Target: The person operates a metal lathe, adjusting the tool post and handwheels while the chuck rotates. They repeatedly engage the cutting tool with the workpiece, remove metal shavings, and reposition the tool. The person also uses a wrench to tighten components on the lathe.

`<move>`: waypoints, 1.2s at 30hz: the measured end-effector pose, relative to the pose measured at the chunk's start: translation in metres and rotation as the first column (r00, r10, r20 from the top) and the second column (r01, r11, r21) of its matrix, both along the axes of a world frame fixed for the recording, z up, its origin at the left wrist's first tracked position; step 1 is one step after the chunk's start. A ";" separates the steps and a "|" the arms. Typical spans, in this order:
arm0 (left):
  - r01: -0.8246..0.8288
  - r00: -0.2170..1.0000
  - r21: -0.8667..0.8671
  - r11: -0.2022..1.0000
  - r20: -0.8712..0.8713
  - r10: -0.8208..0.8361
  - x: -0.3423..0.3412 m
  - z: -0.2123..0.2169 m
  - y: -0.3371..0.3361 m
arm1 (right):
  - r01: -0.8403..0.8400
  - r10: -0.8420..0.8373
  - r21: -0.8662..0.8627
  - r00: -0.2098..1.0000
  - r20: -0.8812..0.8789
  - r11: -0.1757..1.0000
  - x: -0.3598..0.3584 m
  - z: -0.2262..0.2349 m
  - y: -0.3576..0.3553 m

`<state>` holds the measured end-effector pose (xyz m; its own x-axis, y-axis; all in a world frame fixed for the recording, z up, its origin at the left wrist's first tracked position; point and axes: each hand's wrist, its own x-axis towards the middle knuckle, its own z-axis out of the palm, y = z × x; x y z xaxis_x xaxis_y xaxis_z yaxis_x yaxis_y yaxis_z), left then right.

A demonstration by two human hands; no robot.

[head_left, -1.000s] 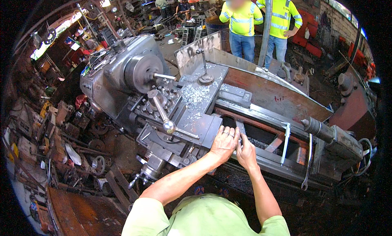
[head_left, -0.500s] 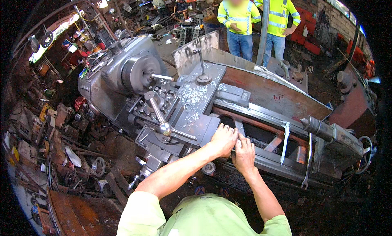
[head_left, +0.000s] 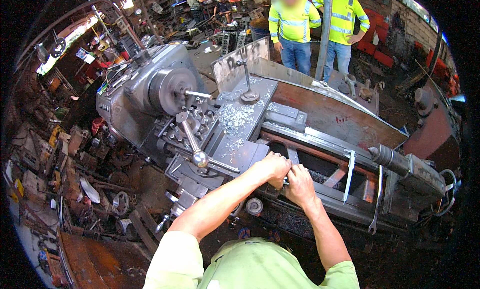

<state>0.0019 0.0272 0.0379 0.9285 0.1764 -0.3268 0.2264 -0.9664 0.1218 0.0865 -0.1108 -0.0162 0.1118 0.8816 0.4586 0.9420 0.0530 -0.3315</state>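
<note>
My left hand [head_left: 276,170] and my right hand [head_left: 300,185] meet over the near rail of a metal lathe, just right of its carriage [head_left: 240,150]. Both have curled fingers, pinched together around a small metallic thing that is mostly hidden between them. Left of my hands, a tool post with a long ball-ended lever [head_left: 192,141] stands on the carriage. Behind it, the round chuck [head_left: 171,91] holds a thin bright rod [head_left: 198,94]. Shiny metal chips [head_left: 237,115] lie scattered on the carriage top, beside an upright stand with a round base [head_left: 249,96].
On the right, a tailstock [head_left: 400,161] points toward the chuck. A pale strip [head_left: 349,175] and a wrench [head_left: 376,201] lie across the bed. Two people [head_left: 294,31] in yellow high-visibility shirts stand behind the splash guard [head_left: 330,106]. Metal parts and wood crowd the left floor.
My right hand's fingers have curled in tighter against my left hand, and its wrist has shifted slightly. One standing person has lowered an arm from the waist to the side.
</note>
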 end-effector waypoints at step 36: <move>-0.408 0.655 0.294 0.864 0.754 0.052 -0.042 -0.082 -0.060 | -0.382 0.027 -0.662 0.877 -0.479 0.645 0.063 0.040 0.051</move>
<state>-0.0402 -0.0328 -0.0445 0.7441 0.3642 0.5601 0.4646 -0.8845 -0.0420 0.1498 -0.0594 0.0238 -0.1050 0.9217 -0.3735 0.7097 -0.1936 -0.6773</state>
